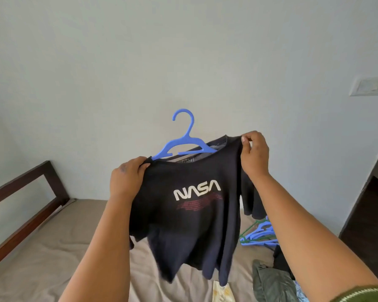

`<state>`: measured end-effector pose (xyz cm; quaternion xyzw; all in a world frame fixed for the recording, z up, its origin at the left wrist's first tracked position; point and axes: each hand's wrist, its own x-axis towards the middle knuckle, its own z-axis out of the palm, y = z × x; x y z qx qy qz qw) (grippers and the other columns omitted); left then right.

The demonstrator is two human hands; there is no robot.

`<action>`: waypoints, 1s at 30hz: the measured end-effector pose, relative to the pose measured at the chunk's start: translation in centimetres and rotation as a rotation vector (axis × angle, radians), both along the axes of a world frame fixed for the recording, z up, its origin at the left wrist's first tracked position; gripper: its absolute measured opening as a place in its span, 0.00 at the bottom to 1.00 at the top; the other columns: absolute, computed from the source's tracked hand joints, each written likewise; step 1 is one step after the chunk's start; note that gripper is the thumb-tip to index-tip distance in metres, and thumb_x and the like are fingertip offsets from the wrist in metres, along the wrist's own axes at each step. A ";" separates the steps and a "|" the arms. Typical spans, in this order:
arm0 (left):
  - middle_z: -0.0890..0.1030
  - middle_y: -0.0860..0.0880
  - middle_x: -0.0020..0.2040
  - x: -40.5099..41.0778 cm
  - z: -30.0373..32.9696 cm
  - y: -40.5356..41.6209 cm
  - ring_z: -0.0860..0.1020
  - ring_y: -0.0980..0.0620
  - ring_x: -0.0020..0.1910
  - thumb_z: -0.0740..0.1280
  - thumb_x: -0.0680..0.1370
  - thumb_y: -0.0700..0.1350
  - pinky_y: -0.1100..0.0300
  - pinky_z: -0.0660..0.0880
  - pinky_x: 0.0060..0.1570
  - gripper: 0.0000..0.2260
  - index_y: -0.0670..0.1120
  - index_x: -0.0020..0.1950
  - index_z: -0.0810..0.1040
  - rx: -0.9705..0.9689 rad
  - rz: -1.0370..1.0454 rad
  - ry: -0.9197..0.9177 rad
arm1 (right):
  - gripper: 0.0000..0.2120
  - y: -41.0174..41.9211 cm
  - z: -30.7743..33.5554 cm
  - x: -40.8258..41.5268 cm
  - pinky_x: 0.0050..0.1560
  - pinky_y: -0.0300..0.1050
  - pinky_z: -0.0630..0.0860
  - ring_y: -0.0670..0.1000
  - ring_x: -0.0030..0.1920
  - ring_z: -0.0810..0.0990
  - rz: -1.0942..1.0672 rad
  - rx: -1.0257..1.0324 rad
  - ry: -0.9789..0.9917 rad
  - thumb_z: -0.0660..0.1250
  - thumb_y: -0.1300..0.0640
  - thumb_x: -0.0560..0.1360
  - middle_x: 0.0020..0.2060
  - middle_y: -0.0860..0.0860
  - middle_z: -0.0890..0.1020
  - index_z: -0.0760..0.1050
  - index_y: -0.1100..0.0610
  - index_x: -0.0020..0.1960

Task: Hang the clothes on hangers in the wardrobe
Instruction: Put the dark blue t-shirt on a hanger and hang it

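Our left hand curls its fingers over one shoulder of the dark navy T-shirt, thumb on the front, gripping cloth right where the end of the blue hanger pokes out. Our right hand pinches the other shoulder seam between thumb and fingertips, held a little higher than the left. The hanger sits partly inside the neck opening, its hook upright above the collar and one arm hidden under the fabric on our right side. The shirt hangs in the air in front of us, white NASA lettering facing us, hem loose above the bed. On the bed to the right lie a pile of spare hangers, blue with one green, and an olive garment. A wall switch plate sits at upper right.
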<state>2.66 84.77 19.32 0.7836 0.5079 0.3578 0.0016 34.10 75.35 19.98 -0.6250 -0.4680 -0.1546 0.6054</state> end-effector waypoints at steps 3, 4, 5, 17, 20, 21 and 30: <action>0.82 0.48 0.48 0.1 0.1 -0.3 0.78 0.42 0.46 0.59 0.82 0.49 0.53 0.72 0.43 0.10 0.48 0.56 0.78 0.042 0.030 -0.125 | 0.07 -0.6 -0.2 -1.7 0.50 0.37 0.65 0.52 0.47 0.70 0.031 0.013 -0.228 0.57 0.60 0.80 0.43 0.50 0.75 0.72 0.58 0.47; 0.82 0.48 0.48 0.1 0.3 -0.3 0.78 0.43 0.46 0.59 0.82 0.48 0.53 0.71 0.44 0.09 0.47 0.56 0.78 0.050 0.012 -0.158 | 0.08 -0.7 -0.6 -2.0 0.51 0.43 0.67 0.52 0.47 0.71 0.043 -0.021 -0.346 0.58 0.57 0.80 0.43 0.49 0.76 0.74 0.57 0.46; 0.82 0.48 0.48 0.1 0.7 -0.2 0.78 0.43 0.46 0.60 0.82 0.48 0.53 0.72 0.44 0.09 0.47 0.56 0.77 0.055 -0.015 -0.178 | 0.09 -0.8 -1.3 -2.2 0.52 0.47 0.70 0.53 0.48 0.73 0.041 -0.053 -0.436 0.59 0.54 0.80 0.44 0.49 0.78 0.76 0.55 0.46; 0.80 0.58 0.44 -0.4 4.3 -0.9 0.76 0.56 0.46 0.66 0.79 0.46 0.64 0.67 0.48 0.05 0.51 0.53 0.81 -0.002 -0.278 -0.211 | 0.11 -0.9 0.0 1.1 0.57 0.50 0.67 0.55 0.56 0.69 0.031 -0.359 -0.304 0.61 0.48 0.80 0.47 0.50 0.79 0.75 0.53 0.56; 0.80 0.67 0.42 -0.7 4.4 -0.6 0.77 0.63 0.45 0.68 0.78 0.46 0.69 0.68 0.49 0.08 0.60 0.46 0.79 -0.058 -0.309 -0.271 | 0.10 -1.3 0.0 1.2 0.50 0.48 0.70 0.54 0.48 0.72 0.102 -0.298 -0.231 0.59 0.49 0.81 0.43 0.52 0.78 0.74 0.54 0.53; 0.80 0.70 0.42 -0.9 4.5 -0.6 0.77 0.64 0.46 0.69 0.77 0.45 0.68 0.69 0.51 0.10 0.63 0.45 0.78 -0.084 -0.315 -0.287 | 0.10 -1.4 0.2 1.1 0.47 0.47 0.70 0.54 0.46 0.73 0.113 -0.296 -0.220 0.58 0.51 0.81 0.41 0.52 0.78 0.74 0.56 0.52; 0.79 0.67 0.44 1.3 4.2 -1.6 0.77 0.58 0.49 0.66 0.79 0.48 0.47 0.69 0.65 0.04 0.58 0.50 0.78 0.018 -0.273 -0.279 | 0.14 -2.3 1.0 0.7 0.64 0.59 0.61 0.59 0.72 0.59 -0.186 -0.304 -0.346 0.58 0.45 0.80 0.71 0.51 0.66 0.73 0.47 0.62</action>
